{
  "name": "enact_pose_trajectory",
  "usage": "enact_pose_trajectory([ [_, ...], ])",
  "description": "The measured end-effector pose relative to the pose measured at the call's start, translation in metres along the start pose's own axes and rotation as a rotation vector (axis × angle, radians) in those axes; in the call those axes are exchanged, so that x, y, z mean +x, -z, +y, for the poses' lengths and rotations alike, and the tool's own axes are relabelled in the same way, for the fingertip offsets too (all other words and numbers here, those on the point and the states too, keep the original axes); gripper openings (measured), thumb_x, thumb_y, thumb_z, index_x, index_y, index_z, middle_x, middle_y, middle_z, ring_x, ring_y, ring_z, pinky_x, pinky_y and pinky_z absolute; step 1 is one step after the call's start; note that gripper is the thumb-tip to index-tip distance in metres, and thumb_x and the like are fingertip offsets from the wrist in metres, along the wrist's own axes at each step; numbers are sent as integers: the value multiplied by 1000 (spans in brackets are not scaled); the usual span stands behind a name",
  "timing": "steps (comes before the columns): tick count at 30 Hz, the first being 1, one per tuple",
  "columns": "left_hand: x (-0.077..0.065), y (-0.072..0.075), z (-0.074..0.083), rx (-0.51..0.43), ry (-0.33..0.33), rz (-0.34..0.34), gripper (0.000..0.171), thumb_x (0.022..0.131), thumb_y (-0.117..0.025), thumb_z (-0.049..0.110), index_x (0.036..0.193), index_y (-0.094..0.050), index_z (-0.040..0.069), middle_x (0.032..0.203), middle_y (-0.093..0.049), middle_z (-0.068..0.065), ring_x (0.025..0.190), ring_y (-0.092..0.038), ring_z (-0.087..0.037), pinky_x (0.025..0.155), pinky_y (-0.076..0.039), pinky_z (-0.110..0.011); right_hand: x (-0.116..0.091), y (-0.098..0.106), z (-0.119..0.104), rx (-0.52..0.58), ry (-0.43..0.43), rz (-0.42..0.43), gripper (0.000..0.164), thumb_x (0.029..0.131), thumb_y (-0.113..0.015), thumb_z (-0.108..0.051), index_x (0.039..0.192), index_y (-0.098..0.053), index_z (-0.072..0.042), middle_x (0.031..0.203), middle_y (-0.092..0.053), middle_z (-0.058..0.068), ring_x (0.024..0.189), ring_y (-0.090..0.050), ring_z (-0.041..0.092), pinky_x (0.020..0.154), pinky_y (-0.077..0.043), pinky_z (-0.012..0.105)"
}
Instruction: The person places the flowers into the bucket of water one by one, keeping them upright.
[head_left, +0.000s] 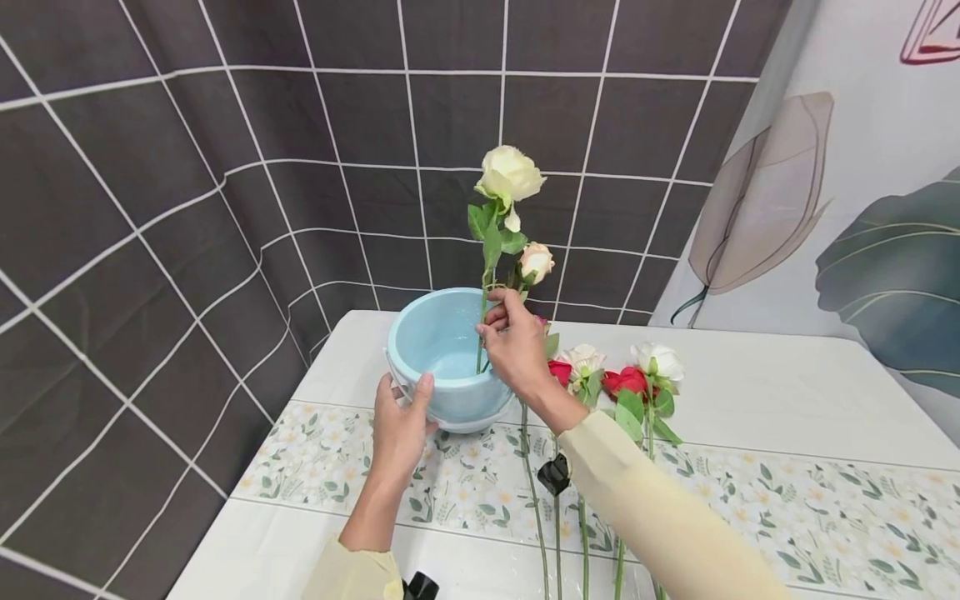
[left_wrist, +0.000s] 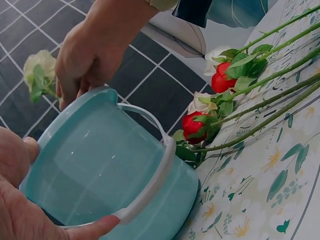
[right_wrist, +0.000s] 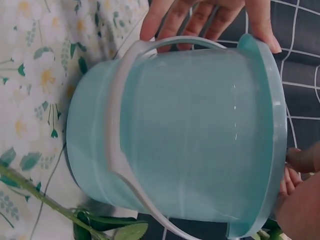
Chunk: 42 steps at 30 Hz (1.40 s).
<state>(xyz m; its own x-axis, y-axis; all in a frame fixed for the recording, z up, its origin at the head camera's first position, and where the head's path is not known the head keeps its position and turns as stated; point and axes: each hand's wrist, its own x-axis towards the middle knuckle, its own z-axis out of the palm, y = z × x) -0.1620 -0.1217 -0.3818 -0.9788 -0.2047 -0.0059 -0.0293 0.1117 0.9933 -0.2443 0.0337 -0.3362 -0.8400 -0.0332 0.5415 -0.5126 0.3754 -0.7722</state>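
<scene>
A light-blue bucket (head_left: pixel 457 404) with a white handle (left_wrist: pixel 162 187) stands on the table. My left hand (head_left: pixel 401 421) holds its near left side, thumb at the rim and fingers along the outer wall. Over the bucket's right rim, my right hand (head_left: pixel 516 340) pinches the green stem of a cream-white rose (head_left: pixel 509 173), whose lower end reaches down inside the bucket. The bloom stands upright well above the hand. Just behind that hand rises a smaller peach rose (head_left: pixel 536 262); its lower stem is hidden by the hand.
Several red and white roses, including a red rose (head_left: pixel 628 382) and a white rose (head_left: pixel 657 363), lie right of the bucket, their stems toward the front edge. A flowered strip (head_left: pixel 810 500) crosses the white table. Behind hangs a dark tile-patterned curtain (head_left: pixel 360 117).
</scene>
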Motion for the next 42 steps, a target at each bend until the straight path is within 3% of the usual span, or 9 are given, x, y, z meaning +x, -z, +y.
enact_pose_trajectory([
  [7, 2, -1, -1, 7, 7, -13, 89, 95, -47, 56, 154, -1, 7, 145, -24, -28, 124, -46, -47, 91, -57, -41, -2, 6, -4, -75, -24, -114, 13, 87, -69, -1, 98, -66, 5, 87, -64, 12, 77, -59, 21, 68, -57, 29],
  [11, 3, -1, 0, 6, 11, -11, 88, 95, -46, 57, 154, -3, 9, 145, -25, -25, 125, -46, -45, 90, -58, -39, -4, 12, -6, -50, -32, -100, 9, 93, -64, -7, 98, -66, 1, 87, -64, 9, 76, -58, 19, 66, -54, 27],
  [17, 2, 1, -1, 13, 12, -3, 89, 94, -46, 57, 154, -3, 8, 146, -24, -26, 124, -47, -45, 89, -58, -39, -9, 28, -9, -20, -69, -60, 17, 100, -55, -16, 103, -66, -2, 84, -62, 11, 72, -55, 19, 62, -50, 31],
  [26, 2, 1, -3, 18, 7, -10, 89, 95, -46, 57, 154, -2, 8, 145, -25, -26, 125, -45, -46, 91, -57, -40, -19, 48, -9, -39, -106, -37, 16, 101, -54, -18, 102, -64, -6, 79, -59, 8, 70, -53, 19, 62, -48, 31],
  [36, 2, 1, -2, 20, 24, -14, 89, 95, -46, 57, 154, -1, 8, 146, -24, -25, 125, -46, -44, 91, -58, -39, -39, 85, -6, -128, -286, -67, 18, 100, -55, -23, 99, -64, -7, 80, -58, 9, 69, -52, 21, 63, -46, 30],
  [42, 2, 0, -3, 18, 41, -12, 92, 94, -46, 59, 154, 0, 8, 148, -22, -25, 126, -44, -44, 92, -57, -39, -53, 104, 1, -123, -391, -94, 23, 101, -53, -25, 103, -63, -5, 81, -60, 10, 68, -60, 21, 59, -54, 30],
])
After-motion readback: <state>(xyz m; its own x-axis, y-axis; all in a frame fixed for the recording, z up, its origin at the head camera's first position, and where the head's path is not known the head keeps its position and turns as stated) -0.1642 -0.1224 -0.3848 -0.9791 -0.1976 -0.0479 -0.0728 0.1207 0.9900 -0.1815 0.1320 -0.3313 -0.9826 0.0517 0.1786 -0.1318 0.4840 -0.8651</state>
